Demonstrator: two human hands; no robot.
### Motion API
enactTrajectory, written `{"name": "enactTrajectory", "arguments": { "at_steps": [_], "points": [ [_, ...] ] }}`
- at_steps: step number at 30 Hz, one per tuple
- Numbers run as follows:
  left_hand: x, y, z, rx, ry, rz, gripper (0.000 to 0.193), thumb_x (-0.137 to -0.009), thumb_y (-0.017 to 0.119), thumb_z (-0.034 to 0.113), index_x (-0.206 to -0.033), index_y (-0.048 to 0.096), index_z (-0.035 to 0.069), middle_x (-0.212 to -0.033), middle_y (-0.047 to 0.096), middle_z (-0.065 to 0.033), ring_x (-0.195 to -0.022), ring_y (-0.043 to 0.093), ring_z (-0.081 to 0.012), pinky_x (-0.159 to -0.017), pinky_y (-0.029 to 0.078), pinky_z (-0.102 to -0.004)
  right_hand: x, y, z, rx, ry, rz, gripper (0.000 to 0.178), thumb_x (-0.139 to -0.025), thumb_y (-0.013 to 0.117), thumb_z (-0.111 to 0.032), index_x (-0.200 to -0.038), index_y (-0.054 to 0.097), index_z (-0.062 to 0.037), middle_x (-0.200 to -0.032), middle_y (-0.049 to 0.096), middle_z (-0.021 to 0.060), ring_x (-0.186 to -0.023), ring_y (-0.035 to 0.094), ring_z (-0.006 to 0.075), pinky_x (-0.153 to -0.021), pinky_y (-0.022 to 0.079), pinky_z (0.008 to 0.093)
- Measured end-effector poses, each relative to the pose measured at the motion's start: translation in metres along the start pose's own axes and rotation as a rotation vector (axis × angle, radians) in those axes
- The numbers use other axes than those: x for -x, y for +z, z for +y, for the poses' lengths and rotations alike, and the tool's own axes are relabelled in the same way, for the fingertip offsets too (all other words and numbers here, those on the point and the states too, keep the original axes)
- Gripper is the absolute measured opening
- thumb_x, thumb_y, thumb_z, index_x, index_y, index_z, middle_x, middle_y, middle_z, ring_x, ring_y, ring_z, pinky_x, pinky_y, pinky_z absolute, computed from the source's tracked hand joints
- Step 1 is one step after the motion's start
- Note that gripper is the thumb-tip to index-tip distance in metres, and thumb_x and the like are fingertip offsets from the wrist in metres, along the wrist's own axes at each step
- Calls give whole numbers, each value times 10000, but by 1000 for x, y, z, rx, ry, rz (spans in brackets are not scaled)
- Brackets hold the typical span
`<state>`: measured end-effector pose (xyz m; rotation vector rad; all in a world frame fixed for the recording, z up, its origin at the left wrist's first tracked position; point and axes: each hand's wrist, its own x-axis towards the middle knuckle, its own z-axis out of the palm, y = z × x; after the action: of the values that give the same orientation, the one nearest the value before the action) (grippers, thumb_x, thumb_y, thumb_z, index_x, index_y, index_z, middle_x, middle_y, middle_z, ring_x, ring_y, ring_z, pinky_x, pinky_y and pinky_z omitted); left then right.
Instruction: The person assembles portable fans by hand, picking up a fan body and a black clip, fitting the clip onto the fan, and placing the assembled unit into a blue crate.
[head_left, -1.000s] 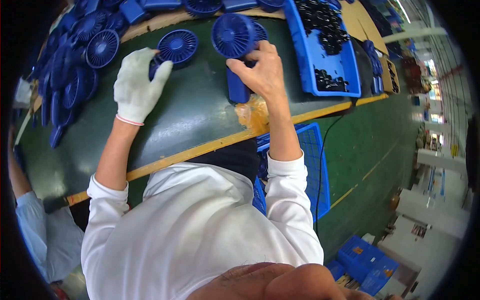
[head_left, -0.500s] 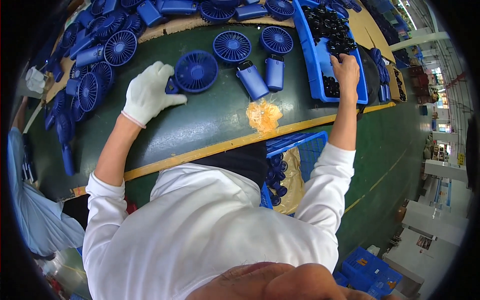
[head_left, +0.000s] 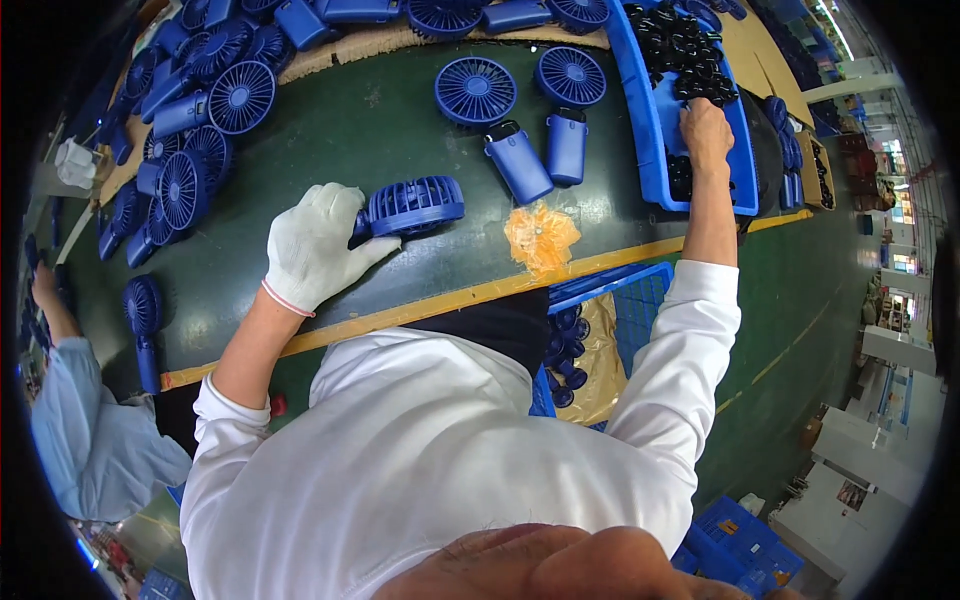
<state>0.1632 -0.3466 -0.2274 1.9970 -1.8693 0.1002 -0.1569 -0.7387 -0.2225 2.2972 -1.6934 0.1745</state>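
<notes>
Green tabletop (head_left: 335, 115): left hand (head_left: 312, 245) grips a fan (head_left: 418, 206), best held steady; right hand (head_left: 707, 138), closure unclear, fingertips beside black parts (head_left: 700, 72).

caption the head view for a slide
Gloved left hand holds blue fan; bare right hand reaches into tray of black parts.

Your gloved left hand (head_left: 318, 245) shows matt, knitted-looking white cloth. The fan (head_left: 415, 205) in it looks like smooth blue plastic with a soft sheen. Your shirt (head_left: 430, 450) is creased cloth. Your green tabletop (head_left: 340, 125) is smooth and glossy; the orange patch (head_left: 540, 238) looks like crinkled, shiny film. The tray (head_left: 650, 160) is slick blue plastic, its black pieces (head_left: 690, 50) glossy. The brown sheet (head_left: 335, 62) resembles matt cardboard.
</notes>
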Motion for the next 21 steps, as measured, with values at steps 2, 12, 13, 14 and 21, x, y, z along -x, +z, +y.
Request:
{"name": "enactTrajectory", "arguments": {
  "at_steps": [2,12,13,14,21],
  "points": [
    [0,1,-2,4,7,-22,408,-626,807,318,-866,618,47,-842,615,-95,-764,610,-261,-608,484,-360,-5,7,7,-1,-9,24,204,-806,601,-205,-938,682,-72,-948,677,225,-944,644,407,-811,516,493],
    [-2,-3,-8,55,-94,5,443,-711,724,455,-586,592,51,-565,545,-128,-536,584,-290,-491,433,-397,1,-2,10,-593,43,268,328,-794,598,-208,-1043,693,-16,-909,699,196,-838,683,285,-805,518,360],
    [-2,-3,-8,226,-173,94,425,-741,703,401,-569,587,30,-565,532,-173,-505,566,-306,-485,424,-381,4,-5,8,-784,109,270,341,-802,610,-184,-1062,676,26,-877,710,176,-797,688,238,-769,524,326],
    [3,4,-14,508,-372,114,414,-805,661,365,-588,600,18,-543,558,-135,-491,566,-247,-498,436,-335,13,-15,-8,-1231,150,246,297,-841,618,-102,-1062,652,94,-810,688,115,-746,663,170,-671,509,274],
    [2,16,-9,1730,-632,72,311,-873,626,197,-1079,597,-34,-955,632,-87,-855,616,-155,-813,497,-291,142,-85,-138,-1907,-59,-175,95,-815,655,-10,-907,667,9,-882,671,90,-740,600,115,-658,474,224]
  ]
}}
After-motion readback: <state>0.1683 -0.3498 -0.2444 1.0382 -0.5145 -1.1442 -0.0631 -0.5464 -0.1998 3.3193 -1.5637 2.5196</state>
